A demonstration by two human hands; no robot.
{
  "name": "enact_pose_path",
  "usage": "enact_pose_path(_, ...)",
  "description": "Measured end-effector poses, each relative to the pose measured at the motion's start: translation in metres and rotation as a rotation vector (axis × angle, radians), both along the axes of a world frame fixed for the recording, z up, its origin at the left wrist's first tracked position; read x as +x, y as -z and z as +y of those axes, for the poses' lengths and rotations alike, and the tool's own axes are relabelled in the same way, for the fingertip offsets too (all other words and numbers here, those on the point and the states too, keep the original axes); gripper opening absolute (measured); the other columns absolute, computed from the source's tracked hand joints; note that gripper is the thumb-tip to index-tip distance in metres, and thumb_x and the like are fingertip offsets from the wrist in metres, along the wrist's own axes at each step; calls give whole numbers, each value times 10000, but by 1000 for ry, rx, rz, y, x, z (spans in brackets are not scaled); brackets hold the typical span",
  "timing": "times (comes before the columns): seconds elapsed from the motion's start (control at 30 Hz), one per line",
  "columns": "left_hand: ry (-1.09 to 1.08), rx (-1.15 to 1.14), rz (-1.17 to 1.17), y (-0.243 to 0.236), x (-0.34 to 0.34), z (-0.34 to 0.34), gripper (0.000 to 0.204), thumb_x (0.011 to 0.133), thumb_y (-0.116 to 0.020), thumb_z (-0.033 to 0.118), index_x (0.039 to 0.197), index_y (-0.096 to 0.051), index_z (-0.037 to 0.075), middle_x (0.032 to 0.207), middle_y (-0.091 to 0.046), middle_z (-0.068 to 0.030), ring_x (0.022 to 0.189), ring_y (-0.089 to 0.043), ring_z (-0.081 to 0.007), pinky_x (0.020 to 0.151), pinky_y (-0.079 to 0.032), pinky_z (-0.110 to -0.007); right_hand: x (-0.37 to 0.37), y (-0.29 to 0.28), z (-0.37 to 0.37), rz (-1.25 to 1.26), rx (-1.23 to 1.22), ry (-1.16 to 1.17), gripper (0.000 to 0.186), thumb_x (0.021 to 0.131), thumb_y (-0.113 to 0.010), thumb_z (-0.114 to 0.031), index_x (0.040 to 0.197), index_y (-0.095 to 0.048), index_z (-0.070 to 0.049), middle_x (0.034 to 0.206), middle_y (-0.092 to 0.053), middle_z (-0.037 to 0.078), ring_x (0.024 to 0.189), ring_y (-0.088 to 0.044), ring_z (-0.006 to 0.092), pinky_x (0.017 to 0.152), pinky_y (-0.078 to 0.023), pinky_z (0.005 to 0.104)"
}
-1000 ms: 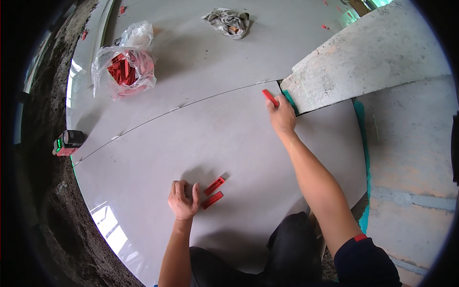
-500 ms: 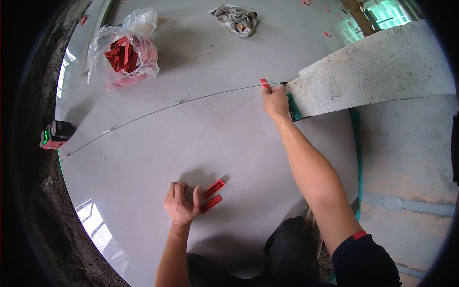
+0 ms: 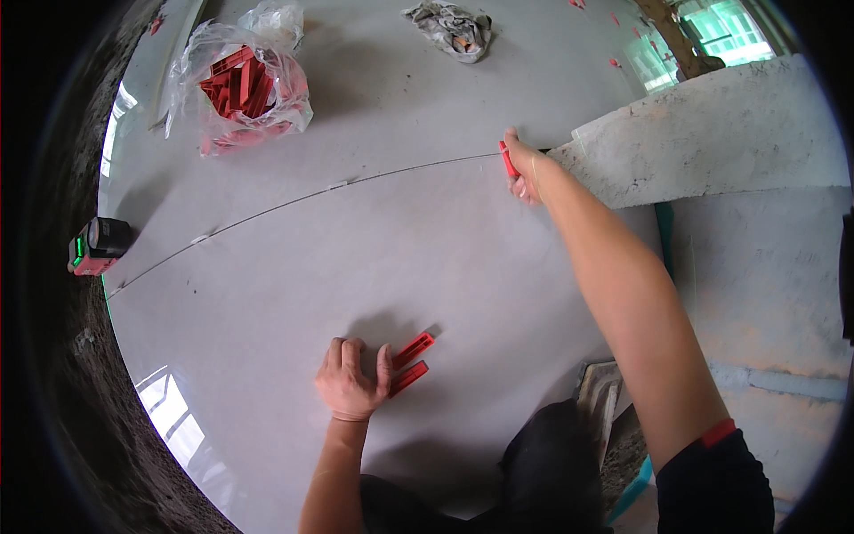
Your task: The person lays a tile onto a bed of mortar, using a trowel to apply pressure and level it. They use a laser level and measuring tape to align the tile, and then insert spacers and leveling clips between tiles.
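Near the far end of the joint between two large grey floor tiles, my right hand grips a red tile-levelling wedge. The wedge stands at the line of the joint. My left hand rests fingertips-down on the near tile, thumb spread apart, holding nothing. Just right of its thumb lie two more red wedges, an upper one and a lower one. Small pale clips stick up along the joint, among them a left clip and a middle clip.
A clear plastic bag full of red wedges sits at the far left. A laser level stands by the left tile edge. Crumpled grey plastic lies at the back. A rough concrete wall end juts in from the right.
My right hand has turned and drawn slightly right, with the wedge now upright between its fingers. The left hand stays by the two wedges. The whole view has shifted a little.
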State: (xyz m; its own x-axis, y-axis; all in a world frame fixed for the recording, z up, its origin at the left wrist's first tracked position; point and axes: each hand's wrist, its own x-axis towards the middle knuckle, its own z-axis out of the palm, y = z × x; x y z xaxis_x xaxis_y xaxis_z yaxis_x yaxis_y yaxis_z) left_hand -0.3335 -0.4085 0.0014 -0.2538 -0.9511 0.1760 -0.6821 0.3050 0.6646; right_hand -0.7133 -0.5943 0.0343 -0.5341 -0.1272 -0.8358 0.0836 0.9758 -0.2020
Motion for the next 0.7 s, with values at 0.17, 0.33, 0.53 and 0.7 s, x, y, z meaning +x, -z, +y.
enact_pose_path(0.17, 0, 8, 31, 2, 0, 1, 261, 798, -739, 260, 817, -539, 93, 756, -545, -58, 608, -548, -261, 489, -432, -355, 6, 23, -2, 194, -25, -19, 549, 909, -355, -708, 973, -556, -201, 732, -524, 42, 565, -479, 159, 525, -370, 331)
enact_pose_path(0.33, -21, -22, 24, 2, 1, 2, 262, 803, -736, 253, 814, -532, 89, 749, -538, -52, 603, -540, -253, 483, -427, -351, 7, 48, -2, 437, -233, 86, 490, 948, -478, -467, 1117, -636, -35, 1153, -643, 128, 995, -592, 234, 838, -478, 362)
enact_pose_path(0.53, -17, -23, 42, 4, 1, 2, 259, 801, -740, 238, 816, -531, 85, 744, -535, -60, 605, -540, -254, 484, -429, -345, 14, 37, 2, 427, -303, 124, 445, 938, -490, -381, 1055, -627, 26, 1073, -657, 137, 895, -611, 239, 795, -491, 371)
enact_pose_path(0.7, -12, -33, 82, 11, 0, 4, 267, 795, -746, 242, 821, -534, 81, 747, -538, -66, 610, -543, -261, 492, -434, -351, 21, 36, 12, 550, -328, -67, 448, 936, -494, -395, 1065, -638, 9, 1041, -672, 147, 879, -639, 271, 770, -505, 389)
